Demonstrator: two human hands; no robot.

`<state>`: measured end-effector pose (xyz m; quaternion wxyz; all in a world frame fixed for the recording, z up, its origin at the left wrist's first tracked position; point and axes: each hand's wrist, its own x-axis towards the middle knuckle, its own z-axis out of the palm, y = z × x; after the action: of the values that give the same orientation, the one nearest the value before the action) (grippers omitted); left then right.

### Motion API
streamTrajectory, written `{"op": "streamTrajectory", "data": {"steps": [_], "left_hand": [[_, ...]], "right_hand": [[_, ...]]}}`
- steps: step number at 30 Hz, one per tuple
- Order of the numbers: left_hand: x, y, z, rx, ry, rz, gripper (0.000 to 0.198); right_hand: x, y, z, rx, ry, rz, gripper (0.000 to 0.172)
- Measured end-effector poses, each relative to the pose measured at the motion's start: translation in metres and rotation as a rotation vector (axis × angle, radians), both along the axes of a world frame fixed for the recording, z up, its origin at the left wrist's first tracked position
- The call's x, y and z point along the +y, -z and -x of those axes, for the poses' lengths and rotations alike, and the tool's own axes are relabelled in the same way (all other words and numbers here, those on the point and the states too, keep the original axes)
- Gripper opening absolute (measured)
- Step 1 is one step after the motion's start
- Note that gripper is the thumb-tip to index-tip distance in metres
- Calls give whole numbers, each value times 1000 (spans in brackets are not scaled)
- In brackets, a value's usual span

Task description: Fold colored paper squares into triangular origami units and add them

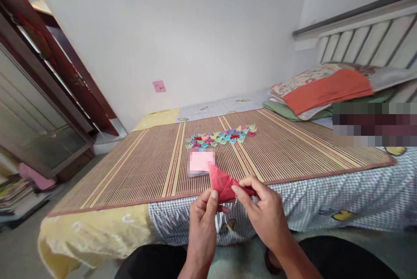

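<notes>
A red sheet of paper (pixel 223 183), folded and marked with crease lines, is held up in front of the bed's near edge. My left hand (pixel 203 216) pinches its lower left part, thumb on the near face. At the right end, my right hand (pixel 262 205) grips a narrow corner between thumb and fingers. Just beyond the paper lies a pink stack (pixel 201 160), partly blurred out. Behind that, several small folded paper pieces (pixel 221 136) in many colours stand in rows on the mat.
A striped bamboo mat (pixel 130 170) covers the bed, over a patterned sheet (pixel 325 201). Pillows (pixel 329 88) are piled at the right, near a white radiator (pixel 368 38). A pink note (pixel 159 86) is on the wall. At the left is a glass-fronted cabinet (pixel 42 101).
</notes>
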<state>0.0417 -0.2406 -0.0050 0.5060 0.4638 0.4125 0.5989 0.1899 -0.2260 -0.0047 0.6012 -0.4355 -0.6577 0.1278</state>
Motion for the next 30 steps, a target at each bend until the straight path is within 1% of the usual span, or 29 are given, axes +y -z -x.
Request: {"op": "streamTrajectory", "data": {"steps": [2,4,9,14,16,18,20,22,23,25,26,28,30], "left_hand": [[-1,-1,-2,43,9,-24,33],[-1,-2,-4,37,13,-29,32],[1,-1,-8,-55,3,10,27],[5,5,-6,-158,19,60,24],[5,7,-4,-129,-12,48,26],[4,7,-3,-60,-45,13,28],[2,6,-3,16,-49,-21,30],[0,4,-5,76,-10,-38,31],[-1,3,-6,97,14,-41,32],[-2,2,-7,108,46,-34,35],[-2,3,-8,101,48,-24,35],[-2,4,-8,67,34,2,33],[0,7,-7,15,23,25,29]], "right_hand": [[0,1,2,16,37,22,19],[0,1,3,18,40,31,18],[0,1,4,61,9,63,18],[3,4,-3,224,-48,190,17],[4,3,-11,283,-58,227,17],[5,-1,-18,310,-116,281,24],[6,-6,-24,276,-202,340,34],[6,-10,-25,201,-263,385,37],[6,-12,-24,166,-281,399,32],[4,-14,-21,126,-304,406,15],[4,-15,-19,123,-305,398,15],[1,-15,-15,124,-297,373,23],[-1,-15,-12,122,-275,350,25]]}}
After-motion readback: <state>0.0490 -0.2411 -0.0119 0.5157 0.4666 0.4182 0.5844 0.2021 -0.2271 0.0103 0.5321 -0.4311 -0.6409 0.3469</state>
